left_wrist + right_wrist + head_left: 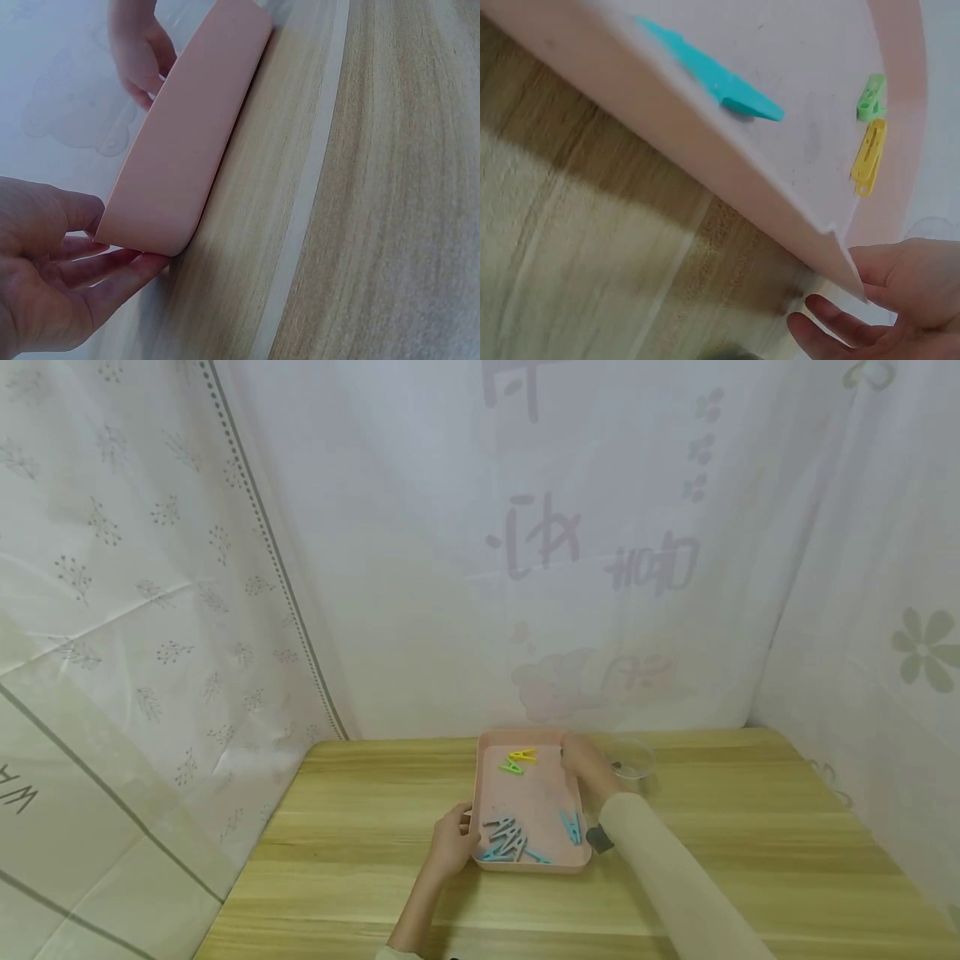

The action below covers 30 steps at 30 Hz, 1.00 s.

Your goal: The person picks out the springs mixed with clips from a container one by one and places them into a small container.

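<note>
A shallow pink tray (pixel 528 797) lies on the wooden table with clothespins inside. My left hand (pixel 452 842) grips its left side by the near corner; in the left wrist view the thumb is at the rim and the fingers reach beneath. My right hand (pixel 907 296) holds the far right corner, thumb inside the rim and fingers outside. Grey clothespins (pixel 512 839) and blue ones lie heaped at the tray's near left. A blue clothespin (pixel 572 828) rests by the right wall. Towards the far end sit a yellow clothespin (pixel 522 755) and a green clothespin (pixel 511 767).
A clear round container (pixel 633 760) stands on the table just right of the tray, partly behind my right forearm. The wooden table (pixel 360 835) extends to both sides. Printed white curtains (pixel 405 568) hang behind it and at the sides.
</note>
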Motion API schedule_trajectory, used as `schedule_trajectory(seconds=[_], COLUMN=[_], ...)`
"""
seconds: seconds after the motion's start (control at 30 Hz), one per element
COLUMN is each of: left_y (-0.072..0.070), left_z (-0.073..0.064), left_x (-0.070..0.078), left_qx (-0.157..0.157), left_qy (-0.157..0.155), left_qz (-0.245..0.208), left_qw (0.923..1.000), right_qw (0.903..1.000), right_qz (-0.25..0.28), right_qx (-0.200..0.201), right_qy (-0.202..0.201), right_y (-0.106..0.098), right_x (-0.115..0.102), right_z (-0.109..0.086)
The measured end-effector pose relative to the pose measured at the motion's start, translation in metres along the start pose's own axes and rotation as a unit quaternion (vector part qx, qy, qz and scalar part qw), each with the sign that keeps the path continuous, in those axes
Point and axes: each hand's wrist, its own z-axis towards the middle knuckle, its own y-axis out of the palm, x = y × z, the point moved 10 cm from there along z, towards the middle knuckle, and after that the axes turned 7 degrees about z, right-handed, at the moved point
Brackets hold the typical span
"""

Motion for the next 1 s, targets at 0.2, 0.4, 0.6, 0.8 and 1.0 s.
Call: schedule_trajectory(seconds=[0.2,0.4,0.6,0.8,1.0], left_y=[-0.0001,0.0,-0.0009,-0.0015,-0.0004], left_z=[-0.0009,-0.0008,-0.0004,-0.0004,-0.0005], left_x=[0.0003,0.001,0.0003,-0.0006,-0.0018], left_qx=[-0.001,-0.002,0.005,0.008,0.005], left_qy=[-0.001,0.001,-0.001,-0.006,-0.006], left_qz=[-0.003,-0.002,0.003,-0.001,-0.007], left_qw=[1.0,1.0,1.0,0.9999,0.9999], right_qw=[0.9993,0.9988,0.9985,0.9992,0.9989], right_qz=[-0.029,-0.042,-0.053,-0.032,-0.044], right_qx=[-0.009,-0.01,-0.007,0.001,0.005], right_qy=[0.023,0.024,0.012,0.023,0.014], right_y=[0.0024,0.0041,0.0034,0.0018,0.0016], right_x=[0.0026,0.0015,-0.0042,-0.0049,-0.006], right_z=[0.0073,0.0098,0.0068,0.0027,0.0028])
